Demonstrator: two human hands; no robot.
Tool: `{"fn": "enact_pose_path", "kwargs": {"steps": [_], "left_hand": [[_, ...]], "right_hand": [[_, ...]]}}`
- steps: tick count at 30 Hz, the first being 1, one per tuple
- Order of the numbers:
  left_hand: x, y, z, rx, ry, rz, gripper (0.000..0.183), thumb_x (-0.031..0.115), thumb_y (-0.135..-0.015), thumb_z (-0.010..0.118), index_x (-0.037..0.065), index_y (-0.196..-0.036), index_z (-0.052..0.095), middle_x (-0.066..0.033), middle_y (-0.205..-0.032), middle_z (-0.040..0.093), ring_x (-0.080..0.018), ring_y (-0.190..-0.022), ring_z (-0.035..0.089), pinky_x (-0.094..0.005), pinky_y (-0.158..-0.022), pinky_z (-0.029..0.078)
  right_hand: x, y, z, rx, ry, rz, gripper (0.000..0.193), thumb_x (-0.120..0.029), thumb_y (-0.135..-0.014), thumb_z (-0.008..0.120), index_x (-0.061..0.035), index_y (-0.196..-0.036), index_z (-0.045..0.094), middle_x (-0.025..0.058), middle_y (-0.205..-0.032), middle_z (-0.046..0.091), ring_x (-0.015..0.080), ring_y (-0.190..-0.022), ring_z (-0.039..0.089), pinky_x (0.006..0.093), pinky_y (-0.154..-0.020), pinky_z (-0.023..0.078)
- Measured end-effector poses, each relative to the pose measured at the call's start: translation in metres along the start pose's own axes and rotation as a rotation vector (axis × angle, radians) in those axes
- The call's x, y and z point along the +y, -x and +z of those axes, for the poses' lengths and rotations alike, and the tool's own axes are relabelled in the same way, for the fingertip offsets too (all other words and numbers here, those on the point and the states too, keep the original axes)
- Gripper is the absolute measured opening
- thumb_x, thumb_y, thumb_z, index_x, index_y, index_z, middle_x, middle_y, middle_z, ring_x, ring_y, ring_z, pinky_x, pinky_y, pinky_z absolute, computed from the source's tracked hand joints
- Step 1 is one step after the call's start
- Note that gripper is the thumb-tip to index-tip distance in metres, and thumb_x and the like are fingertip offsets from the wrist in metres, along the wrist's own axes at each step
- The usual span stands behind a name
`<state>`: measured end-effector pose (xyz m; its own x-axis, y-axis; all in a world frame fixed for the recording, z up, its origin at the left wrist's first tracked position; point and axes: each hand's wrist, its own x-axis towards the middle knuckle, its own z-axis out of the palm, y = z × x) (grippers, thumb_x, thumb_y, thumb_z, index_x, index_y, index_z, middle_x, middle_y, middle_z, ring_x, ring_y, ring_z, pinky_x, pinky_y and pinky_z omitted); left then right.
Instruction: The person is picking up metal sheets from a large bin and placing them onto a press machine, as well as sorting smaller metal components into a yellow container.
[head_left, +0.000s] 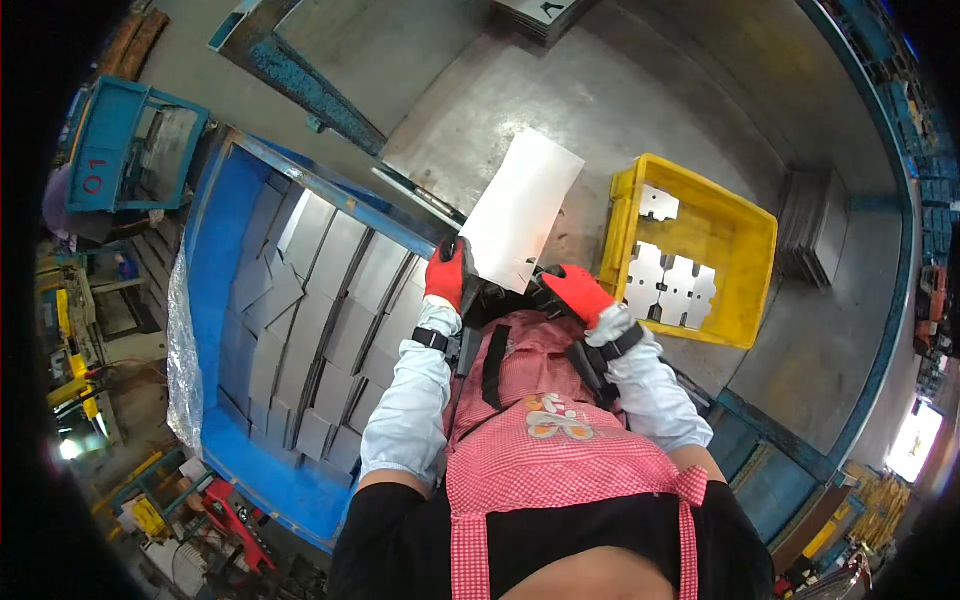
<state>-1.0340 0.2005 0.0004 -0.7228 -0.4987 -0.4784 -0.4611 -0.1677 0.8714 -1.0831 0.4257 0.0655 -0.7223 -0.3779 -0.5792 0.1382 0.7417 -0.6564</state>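
Note:
A rectangular, pale sheet-metal plate (522, 205) is tilted up in front of me, its near end by my apron. My left hand (446, 275), in a red glove with dark fingertips, is closed on the plate's near left corner. At the near right corner my right hand (578, 292), gloved the same way, has its fingers bent around the edge; they are partly hidden. To the right, a yellow plastic crate (745, 222) holds several notched flat metal parts (664, 283) on the metal worktable (440, 120).
On my left stands a large blue bin (222, 425) with rows of stacked flat metal plates (322, 335). Dark plates (812, 225) lean at the worktable's right side. Another plate stack (540, 15) lies at the far edge. A blue metal frame (310, 85) rises at the far left.

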Motion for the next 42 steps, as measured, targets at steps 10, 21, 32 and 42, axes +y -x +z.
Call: {"fn": "enact_pose_path", "kwargs": {"steps": [10,21,32,42], "left_hand": [[-0.003,-0.026,-0.022,-0.185,-0.044,-0.114,0.031,0.028,-0.086,0.053,0.001,-0.099,0.059,-0.0012,-0.079,0.057,-0.0101,-0.064,0.049,-0.0254,-0.057,0.041],[-0.016,-0.045,-0.005,-0.326,-0.343,-0.226,0.064,0.045,-0.074,0.064,-0.004,-0.111,0.045,-0.0095,-0.079,0.056,-0.0180,-0.070,0.053,-0.0289,-0.063,0.043],[-0.019,-0.051,-0.022,-0.525,-0.317,0.123,0.035,0.030,-0.075,0.065,0.006,-0.098,0.056,-0.0119,-0.069,0.053,-0.0231,-0.065,0.054,-0.0362,-0.056,0.045],[-0.004,-0.027,-0.022,-0.596,-0.038,0.140,0.036,0.026,-0.072,0.068,0.000,-0.092,0.054,-0.0122,-0.075,0.057,-0.0237,-0.062,0.058,-0.0313,-0.054,0.049]], "right_hand": [[0.019,-0.033,0.049,-0.045,-0.413,-0.165,0.028,-0.018,-0.083,0.049,-0.0006,-0.104,0.056,0.0111,-0.088,0.062,0.0203,-0.082,0.060,0.0313,-0.072,0.047],[0.017,-0.023,0.053,-0.088,-0.698,0.015,0.033,-0.017,-0.081,0.051,-0.0006,-0.110,0.053,0.0122,-0.101,0.060,0.0185,-0.092,0.055,0.0302,-0.081,0.042],[0.010,-0.023,0.059,-0.028,-0.567,-0.043,0.036,-0.018,-0.082,0.052,-0.0023,-0.115,0.050,0.0090,-0.104,0.059,0.0161,-0.094,0.053,0.0289,-0.082,0.041],[-0.019,0.004,0.033,0.437,0.131,-0.024,0.061,-0.030,-0.073,0.060,-0.0046,-0.124,0.039,0.0200,-0.116,0.048,0.0350,-0.107,0.046,0.0404,-0.089,0.038]]}}
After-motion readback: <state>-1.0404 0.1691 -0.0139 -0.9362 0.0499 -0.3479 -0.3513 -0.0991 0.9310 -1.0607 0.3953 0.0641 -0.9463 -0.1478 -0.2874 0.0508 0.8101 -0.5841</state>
